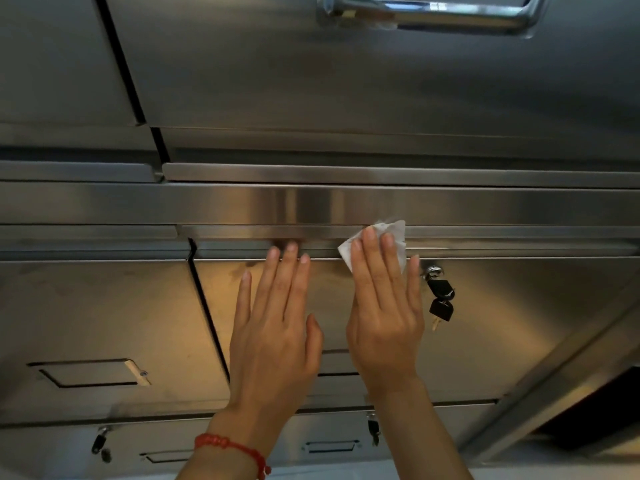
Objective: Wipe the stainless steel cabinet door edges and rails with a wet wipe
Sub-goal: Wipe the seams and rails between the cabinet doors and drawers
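Observation:
I look at a stainless steel cabinet door point(485, 341) from close up. My right hand point(384, 306) lies flat with straight fingers and presses a white wet wipe point(396, 233) against the door's top edge and the rail point(311, 233) above it. My left hand point(277, 323) rests flat on the same door to the left, its fingertips touching the top edge. A red braided bracelet point(232, 448) circles the left wrist.
A lock with black keys point(440, 299) hangs just right of my right hand. A dark gap point(207, 313) separates this door from the left door with a recessed handle point(90, 374). Above is a larger door with a chrome handle point(433, 12). More locks sit lower down.

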